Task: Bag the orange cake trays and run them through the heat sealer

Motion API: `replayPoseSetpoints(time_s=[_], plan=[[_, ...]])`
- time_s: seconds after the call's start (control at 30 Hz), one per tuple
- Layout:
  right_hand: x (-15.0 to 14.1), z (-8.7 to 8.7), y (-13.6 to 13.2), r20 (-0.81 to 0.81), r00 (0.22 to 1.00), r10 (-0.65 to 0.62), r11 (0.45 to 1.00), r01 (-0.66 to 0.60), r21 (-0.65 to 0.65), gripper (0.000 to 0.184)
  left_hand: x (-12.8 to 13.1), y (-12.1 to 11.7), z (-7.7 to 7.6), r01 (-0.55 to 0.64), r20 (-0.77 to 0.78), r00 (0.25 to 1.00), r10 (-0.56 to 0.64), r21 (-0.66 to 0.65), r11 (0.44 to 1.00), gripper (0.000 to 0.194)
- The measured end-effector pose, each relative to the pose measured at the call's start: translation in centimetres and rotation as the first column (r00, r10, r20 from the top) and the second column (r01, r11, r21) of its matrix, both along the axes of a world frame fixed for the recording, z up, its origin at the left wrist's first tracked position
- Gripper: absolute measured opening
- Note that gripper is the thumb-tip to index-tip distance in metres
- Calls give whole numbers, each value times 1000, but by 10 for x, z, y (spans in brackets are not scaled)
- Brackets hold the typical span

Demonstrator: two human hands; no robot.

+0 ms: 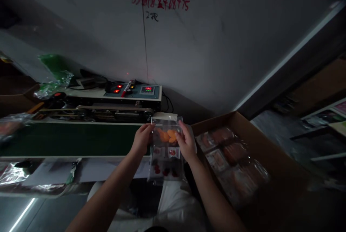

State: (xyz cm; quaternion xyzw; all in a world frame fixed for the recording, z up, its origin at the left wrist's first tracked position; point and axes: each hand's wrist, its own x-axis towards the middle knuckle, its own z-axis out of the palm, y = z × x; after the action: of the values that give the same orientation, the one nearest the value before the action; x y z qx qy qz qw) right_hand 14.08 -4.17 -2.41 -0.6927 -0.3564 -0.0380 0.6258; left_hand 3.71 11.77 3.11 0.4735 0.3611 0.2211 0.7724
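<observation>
My left hand [142, 140] and my right hand [186, 142] together hold a clear plastic bag [166, 152] upright, one hand on each side edge near its top. The fingers of both hands are pinched on the bag. Inside it are orange pieces up high and small red-printed packets lower down. The bag hangs just off the right end of a green conveyor belt [67, 139], above my lap.
A sealing machine [132, 93] with red lit switches and a digital display runs behind the belt. An open cardboard box [243, 123] of similar filled bags stands to my right. Loose plastic bags [16, 174] lie at left. Shelves [324, 123] are at far right.
</observation>
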Motion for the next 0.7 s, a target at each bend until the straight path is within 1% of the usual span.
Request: replayPoseSetpoints(time_s=[0.07, 0.17, 0.23, 0.33, 0.43, 0.53, 0.7], plan=[[2, -3, 0, 12, 1000, -28, 1000, 28, -12, 52, 6, 5, -5, -2, -15, 1000, 2, -35, 999, 37], [5, -8, 3, 16, 997, -72, 997, 72, -14, 54, 18, 17, -11, -13, -43, 999, 6, -172, 985, 25], [8, -12, 5, -12, 994, -107, 994, 107, -20, 56, 28, 24, -14, -33, -65, 998, 18, -231, 972, 18], [13, -21, 11, -79, 986, -150, 988, 147, -46, 58, 41, 29, -17, -51, -81, 996, 31, -256, 965, 9], [18, -27, 18, -77, 979, -189, 981, 185, -52, 58, 50, 30, -19, -79, -90, 994, 57, -274, 959, 9], [20, -30, 26, -44, 974, -221, 973, 218, -69, 55, 51, 31, -19, -113, -83, 992, 94, -269, 956, 9], [19, -36, 44, -11, 972, -235, 966, 232, -111, 52, 43, 38, -16, -185, -81, 982, 170, -244, 952, 13]])
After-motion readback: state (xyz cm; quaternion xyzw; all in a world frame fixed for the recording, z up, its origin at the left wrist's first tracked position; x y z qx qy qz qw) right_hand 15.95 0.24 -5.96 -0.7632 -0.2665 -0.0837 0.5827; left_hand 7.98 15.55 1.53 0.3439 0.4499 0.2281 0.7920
